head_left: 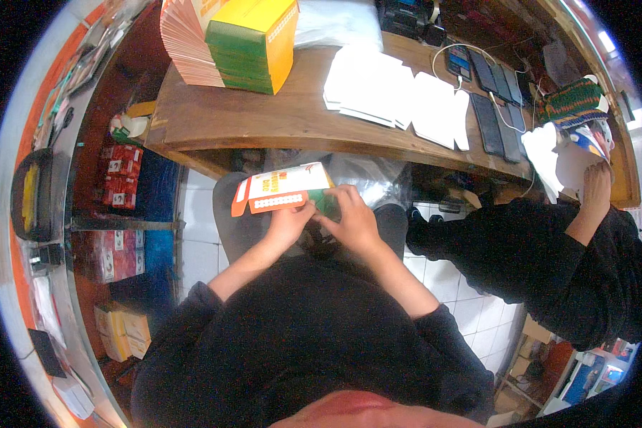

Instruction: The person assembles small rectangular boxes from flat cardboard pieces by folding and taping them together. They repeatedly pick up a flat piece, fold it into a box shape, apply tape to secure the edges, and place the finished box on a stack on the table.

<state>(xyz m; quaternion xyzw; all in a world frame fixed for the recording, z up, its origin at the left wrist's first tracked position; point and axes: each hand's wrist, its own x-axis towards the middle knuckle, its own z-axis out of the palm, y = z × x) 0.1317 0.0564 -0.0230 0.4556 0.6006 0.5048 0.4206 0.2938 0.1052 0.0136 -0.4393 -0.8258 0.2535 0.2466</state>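
Note:
A small printed cardboard box (278, 187) in white, orange and green is held above my lap, its left flap standing out. My left hand (291, 222) grips it from below along the near edge, thumb and fingers closed. With bent fingers, my right hand (349, 217) grasps the green right end of the same box. The thumbs of both hands come close together there. What lies under the box is hidden by it.
On the wooden table (192, 121) stand a stack of yellow-green cartons (246, 53) and fanned flat cartons (184, 43). White cards (367, 82) and several phones (486, 121) lie to the right. At right, a co-worker's hand (596, 182) holds something white. Shelves (121, 225) with boxes line the left.

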